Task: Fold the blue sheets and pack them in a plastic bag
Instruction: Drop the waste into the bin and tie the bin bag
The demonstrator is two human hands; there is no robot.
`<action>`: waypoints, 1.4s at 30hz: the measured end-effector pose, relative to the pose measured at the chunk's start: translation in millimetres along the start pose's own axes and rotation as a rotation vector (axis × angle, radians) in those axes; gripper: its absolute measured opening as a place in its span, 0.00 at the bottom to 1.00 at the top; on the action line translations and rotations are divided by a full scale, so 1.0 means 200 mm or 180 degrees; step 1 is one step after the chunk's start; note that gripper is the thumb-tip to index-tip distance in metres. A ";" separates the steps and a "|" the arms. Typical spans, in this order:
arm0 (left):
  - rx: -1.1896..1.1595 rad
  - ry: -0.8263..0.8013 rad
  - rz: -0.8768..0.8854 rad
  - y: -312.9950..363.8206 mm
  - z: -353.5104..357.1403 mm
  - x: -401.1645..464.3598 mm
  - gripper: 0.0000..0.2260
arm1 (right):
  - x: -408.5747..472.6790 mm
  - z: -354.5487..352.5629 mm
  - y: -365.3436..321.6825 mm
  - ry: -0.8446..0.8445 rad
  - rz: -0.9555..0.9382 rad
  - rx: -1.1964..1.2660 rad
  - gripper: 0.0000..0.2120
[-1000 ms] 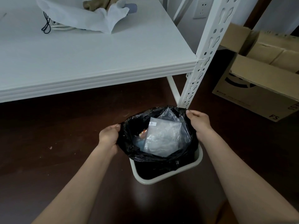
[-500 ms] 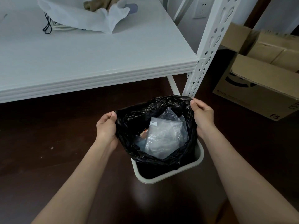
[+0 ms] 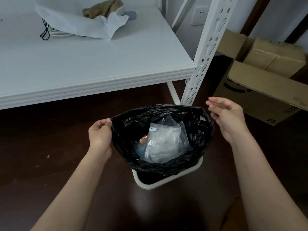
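Observation:
A black plastic bag (image 3: pixel 196 129) stands pulled up out of a white bin (image 3: pixel 168 182) on the dark floor. Inside it lies a clear plastic packet (image 3: pixel 163 144) with a small white label. My left hand (image 3: pixel 100 135) pinches the bag's left rim. My right hand (image 3: pixel 226 117) hovers just right of the bag's rim, fingers loosely spread, holding nothing. A white bag (image 3: pixel 78 22) lies on the white table (image 3: pixel 93 64) with an olive cloth (image 3: pixel 103 9) showing at its mouth. No blue sheet is plainly visible.
A white perforated shelf post (image 3: pixel 206 52) rises just behind the bin. Open cardboard boxes (image 3: pixel 260 80) stand on the floor at the right. A black cord (image 3: pixel 45 32) hangs from the white bag. A wall socket (image 3: pixel 200 15) sits behind the post.
Both hands lifted the black bag's rim up off the bin. My right hand has since let go of the rim and moved slightly right; my left hand still holds it.

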State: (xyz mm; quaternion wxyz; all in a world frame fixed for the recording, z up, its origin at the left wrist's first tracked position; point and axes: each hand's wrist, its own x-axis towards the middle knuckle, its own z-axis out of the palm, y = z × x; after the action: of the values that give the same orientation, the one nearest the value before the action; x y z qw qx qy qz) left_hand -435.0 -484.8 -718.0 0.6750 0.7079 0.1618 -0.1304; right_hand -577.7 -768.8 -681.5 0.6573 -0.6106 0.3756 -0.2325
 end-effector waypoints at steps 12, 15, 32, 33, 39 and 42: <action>0.1265 -0.0528 -0.0733 0.04 -0.16 -0.01 0.24 | -0.10 -0.12 -0.01 -0.0452 0.0806 -0.1844 0.19; 0.1476 -0.0528 -0.0574 0.03 -0.16 -0.01 0.09 | -0.12 -0.11 -0.03 -0.0507 0.0795 -0.2346 0.15; 0.0896 -0.0806 0.0439 0.18 -0.08 -0.17 0.15 | -0.22 0.03 -0.14 -0.0585 -0.0730 -0.1222 0.07; 0.0726 -0.0942 0.0519 0.20 -0.07 -0.19 0.14 | -0.23 0.04 -0.15 -0.0633 -0.0816 -0.1102 0.06; 0.0029 -0.1858 0.1079 0.27 0.00 -0.30 0.03 | -0.31 0.12 -0.19 -0.1040 -0.1321 -0.0705 0.14; -0.0041 -0.2223 0.1253 0.28 0.04 -0.35 0.16 | -0.34 0.15 -0.21 -0.1261 -0.1424 -0.0630 0.19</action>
State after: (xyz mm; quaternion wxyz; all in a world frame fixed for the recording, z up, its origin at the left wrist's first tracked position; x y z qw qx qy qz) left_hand -476.3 -498.2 -639.2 0.7059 0.6343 -0.2153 -0.2303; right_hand -589.1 -703.3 -626.9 0.5876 -0.7725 0.1174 -0.2102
